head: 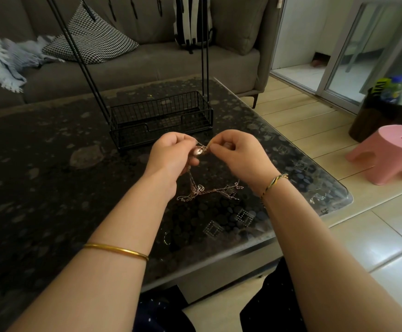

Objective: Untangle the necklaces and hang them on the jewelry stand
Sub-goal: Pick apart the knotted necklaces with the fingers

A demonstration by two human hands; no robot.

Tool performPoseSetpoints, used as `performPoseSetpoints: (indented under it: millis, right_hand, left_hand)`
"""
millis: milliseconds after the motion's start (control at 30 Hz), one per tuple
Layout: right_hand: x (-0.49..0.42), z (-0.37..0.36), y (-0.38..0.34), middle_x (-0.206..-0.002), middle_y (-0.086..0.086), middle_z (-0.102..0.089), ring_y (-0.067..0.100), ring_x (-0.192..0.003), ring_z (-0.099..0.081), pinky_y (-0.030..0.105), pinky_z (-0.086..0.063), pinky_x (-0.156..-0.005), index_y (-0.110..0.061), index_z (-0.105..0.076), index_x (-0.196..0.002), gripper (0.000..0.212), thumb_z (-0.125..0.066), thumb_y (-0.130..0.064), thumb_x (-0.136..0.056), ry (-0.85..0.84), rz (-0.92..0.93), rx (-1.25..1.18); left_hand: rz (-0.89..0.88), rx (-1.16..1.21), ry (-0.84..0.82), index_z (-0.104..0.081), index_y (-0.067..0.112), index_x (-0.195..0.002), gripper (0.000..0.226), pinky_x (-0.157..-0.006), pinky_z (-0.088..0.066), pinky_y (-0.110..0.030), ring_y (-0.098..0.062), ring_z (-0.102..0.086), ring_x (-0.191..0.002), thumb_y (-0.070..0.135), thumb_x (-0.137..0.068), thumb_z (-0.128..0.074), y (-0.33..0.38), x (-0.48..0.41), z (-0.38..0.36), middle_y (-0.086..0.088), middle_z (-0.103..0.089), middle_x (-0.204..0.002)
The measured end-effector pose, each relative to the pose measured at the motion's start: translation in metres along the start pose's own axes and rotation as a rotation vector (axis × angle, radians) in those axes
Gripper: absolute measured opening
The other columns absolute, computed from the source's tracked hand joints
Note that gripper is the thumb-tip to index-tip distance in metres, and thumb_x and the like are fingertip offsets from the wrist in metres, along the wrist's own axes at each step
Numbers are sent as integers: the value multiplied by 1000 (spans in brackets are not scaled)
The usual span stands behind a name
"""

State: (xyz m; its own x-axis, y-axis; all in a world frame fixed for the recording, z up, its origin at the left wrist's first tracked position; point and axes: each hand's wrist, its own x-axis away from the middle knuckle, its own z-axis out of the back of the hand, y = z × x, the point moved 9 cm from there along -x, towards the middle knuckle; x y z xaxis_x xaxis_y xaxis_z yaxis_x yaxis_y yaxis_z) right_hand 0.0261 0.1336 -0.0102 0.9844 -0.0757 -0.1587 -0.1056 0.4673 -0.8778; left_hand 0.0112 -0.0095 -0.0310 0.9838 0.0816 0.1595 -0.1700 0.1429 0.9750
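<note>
2 grips, left hand [174, 153] and right hand [239, 153], pinch the necklaces [198, 190], which hang downward.

Daylight enters from the right through the glass door [353, 56], leaving the floor [386, 236] tiles bright and glossy, while the sofa [147, 68] on the left sits dim and muddy. The bench [51, 188] top is dark, with pale glare along its right corner. The left hand [173, 154], right hand [238, 154] and necklaces [209, 190] are fairly sharp; the blanket [1, 58] at the left edge is smeared. Wide-angle bending tilts the rods of the stand [159, 109] and curves the bench edges.
</note>
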Motion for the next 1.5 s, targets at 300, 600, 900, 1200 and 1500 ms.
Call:
performPoseSetpoints:
  millis: [300,600,900,1200,1500]
  right_hand:
    - [-2,2,-7,-71,-11,-56,0,-62,-48,9,-38,-59,-9,-69,-88,12,-60,-17,-90,67,82,137]
    - [2,-2,-3,-82,14,-70,17,-70,-59,40,-54,-76,-5,-70,-87,15,-61,-16,-90,-4,2,24]
    - [6,10,25,-69,2,-64,10,-57,-50,19,-38,-48,-10,-55,-89,14,-43,-11,-97,-11,-279,-289]
    - [7,27,37,-66,1,-52,15,-58,-46,27,-38,-55,-5,-63,-86,22,-46,-15,-92,-15,-242,213]
    - [17,-18,37,-96,0,-67,22,-93,-62,35,-52,-83,-22,-65,-80,8,-60,-23,-87,-300,-132,557]
  left_hand:
    - [21,68,-92,-64,20,-82,8,-65,-45,-25,-9,-55,-68,15,-88,-62,1,4,-8,3,-64,-77]
    - [5,75,-12,-63,21,-82,9,-60,-44,-22,-6,-47,-57,15,-89,-63,1,2,0,3,-64,-78]
    - [-184,-486,217,-59,16,-90,5,-62,-36,-21,-7,-52,-79,13,-92,-57,6,-8,33,4,-57,-89]
    - [-54,-1033,-11,-58,20,-89,9,-75,-49,-34,-18,-56,-88,13,-93,-56,-20,-9,20,0,-57,-95]
    - [-1,-1173,-138,-56,29,-83,16,-98,-47,-44,-27,-49,-117,19,-86,-69,-24,1,10,-5,-54,-119]
